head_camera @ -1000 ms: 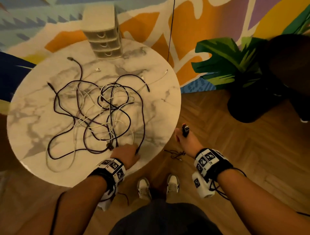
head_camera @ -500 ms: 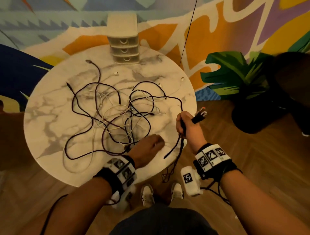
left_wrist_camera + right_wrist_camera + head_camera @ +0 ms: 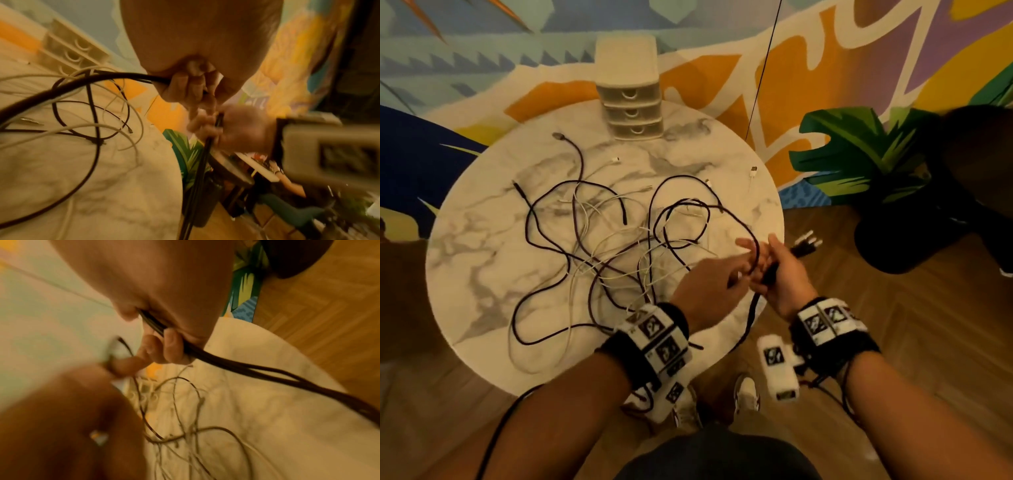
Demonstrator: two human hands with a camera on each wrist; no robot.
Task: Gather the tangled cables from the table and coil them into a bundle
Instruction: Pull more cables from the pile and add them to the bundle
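Two hands met at centre-right of head view, over tabletop [image 3: 482, 274] edge. Step judged: first coil of black cable [image 3: 756, 253] begun; next loop to be passed L to R. Left hand [image 3: 709, 284]: fingers curled on black cable. Right hand [image 3: 784, 274]: closed on doubled strands. Remaining cables [image 3: 592, 246] tangled mid-tabletop.

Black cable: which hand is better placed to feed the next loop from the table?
Left. The left hand grips the black cable on the side leading into the tangle on the table, while the right hand already holds gathered strands at the edge.
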